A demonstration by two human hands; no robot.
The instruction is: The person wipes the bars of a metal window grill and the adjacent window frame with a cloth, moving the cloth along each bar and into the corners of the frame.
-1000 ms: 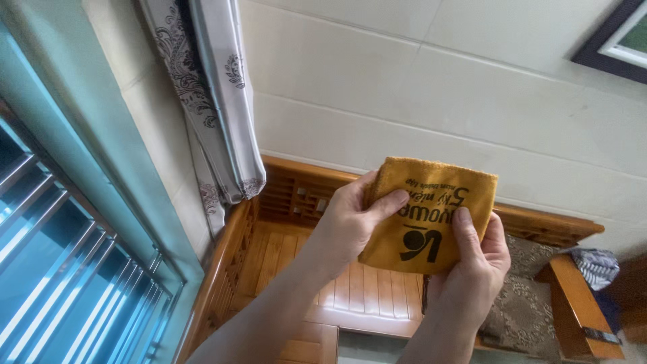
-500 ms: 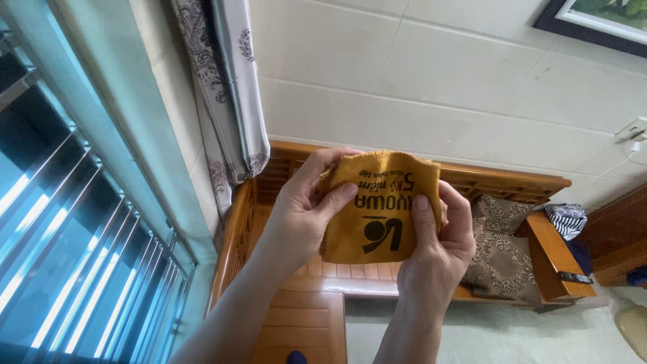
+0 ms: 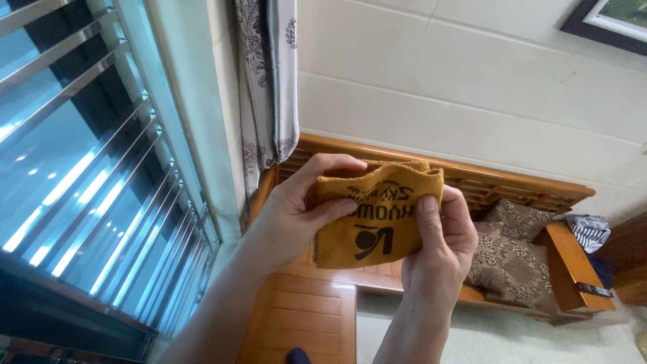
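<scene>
A mustard-yellow cloth (image 3: 374, 222) with black print is held up in front of me by both hands. My left hand (image 3: 296, 212) grips its left edge, thumb across the front and fingers curled over the top. On the right edge sits my right hand (image 3: 441, 243), thumb pressed on the front, fingers behind. The top of the cloth is bent over toward me, so it looks shorter and bunched.
A barred window (image 3: 87, 168) fills the left side, with a patterned grey curtain (image 3: 269, 81) beside it. Below the cloth stands a wooden bench (image 3: 512, 192) with brown patterned cushions (image 3: 509, 259) against a cream tiled wall (image 3: 472, 87). A striped fabric (image 3: 590, 229) lies on the armrest.
The cloth's top edge has been bent over and the hands have drawn closer together. My view has swung toward the window, which fills more of the left side.
</scene>
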